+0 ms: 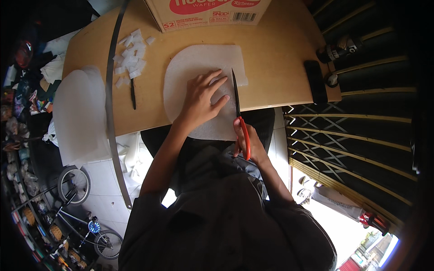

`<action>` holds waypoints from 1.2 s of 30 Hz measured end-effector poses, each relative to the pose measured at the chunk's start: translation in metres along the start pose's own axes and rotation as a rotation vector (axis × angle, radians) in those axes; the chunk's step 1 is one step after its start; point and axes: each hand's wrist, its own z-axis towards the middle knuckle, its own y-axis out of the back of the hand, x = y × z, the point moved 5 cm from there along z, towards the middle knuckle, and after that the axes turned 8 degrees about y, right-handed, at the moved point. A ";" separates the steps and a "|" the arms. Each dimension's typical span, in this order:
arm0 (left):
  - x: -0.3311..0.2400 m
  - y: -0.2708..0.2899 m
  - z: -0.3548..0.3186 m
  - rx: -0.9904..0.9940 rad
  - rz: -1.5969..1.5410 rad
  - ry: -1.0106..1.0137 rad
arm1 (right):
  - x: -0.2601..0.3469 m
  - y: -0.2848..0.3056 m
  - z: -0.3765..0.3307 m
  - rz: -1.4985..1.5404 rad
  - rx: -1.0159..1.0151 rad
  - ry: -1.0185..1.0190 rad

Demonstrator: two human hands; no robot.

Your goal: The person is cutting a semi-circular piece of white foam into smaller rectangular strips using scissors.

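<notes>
A white, translucent sheet (181,72) with a rounded left side lies on the table, its near part hanging over the front edge. My left hand (203,97) rests on the sheet with fingers spread, holding nothing. In my right hand (251,144) are red-handled scissors (244,135), gripped by their handles. Their dark blades point away from me along the sheet's right part. The blades look closed or nearly so. Whether the sheet passes between them I cannot tell.
Small white cut pieces (131,54) lie beside a thin black-handled tool (133,95). More white sheets (81,113) hang over the table's left end, by a long dark strip (110,90). A cardboard box (208,18) stands at the back; a black phone-like object (316,81) lies right.
</notes>
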 end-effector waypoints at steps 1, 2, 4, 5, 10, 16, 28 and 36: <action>0.001 -0.001 0.000 -0.001 0.006 -0.002 | 0.001 0.000 0.001 -0.013 -0.007 -0.011; 0.002 -0.002 -0.001 -0.002 0.013 -0.005 | 0.001 0.000 0.001 -0.016 -0.013 -0.024; 0.002 -0.002 -0.002 -0.010 0.015 -0.006 | 0.001 0.000 0.001 -0.023 -0.023 -0.047; 0.002 -0.002 -0.002 -0.015 0.010 -0.006 | 0.002 0.000 0.002 -0.032 -0.032 -0.040; 0.005 -0.001 -0.003 -0.008 -0.041 -0.010 | 0.006 -0.002 0.001 -0.038 -0.071 0.012; 0.002 0.002 -0.003 0.009 -0.047 0.017 | -0.001 -0.003 0.000 -0.023 -0.046 -0.042; 0.003 0.002 -0.003 -0.001 -0.040 0.012 | -0.003 -0.005 -0.001 0.011 -0.050 -0.028; 0.000 0.002 -0.007 0.048 -0.032 0.035 | 0.009 -0.005 -0.004 -0.039 -0.027 -0.056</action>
